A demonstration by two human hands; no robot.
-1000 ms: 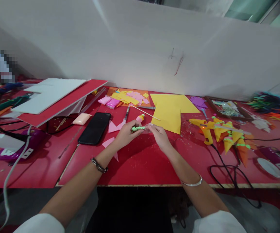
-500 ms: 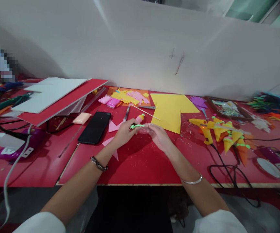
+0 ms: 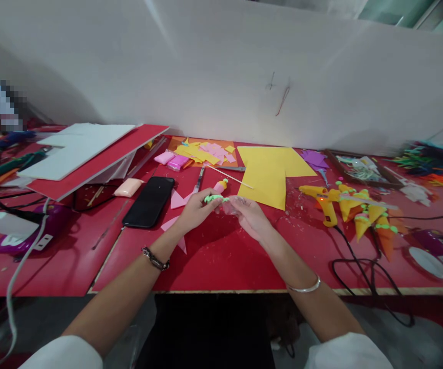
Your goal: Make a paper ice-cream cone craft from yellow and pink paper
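Note:
A lump of bright green modelling clay is pinched between the fingers of my left hand. My right hand grips a crumpled clear plastic wrapper, which touches the green clay. Both hands hover close together over the red table. Just behind them lies a small pink and yellow piece with a green tip. Pink paper pieces and a cutter knife are beside my left hand. A thin stick rests behind, partly over yellow paper.
On the left are a black phone, a packet of pale clay and stacked boards. To the right, a yellow glue gun with a black cable sits near decorated paper cones. A tray stands behind.
My right fingers have closed further around the plastic wrapper. More of the green clay now shows at my left fingers. The objects on the table have stayed put.

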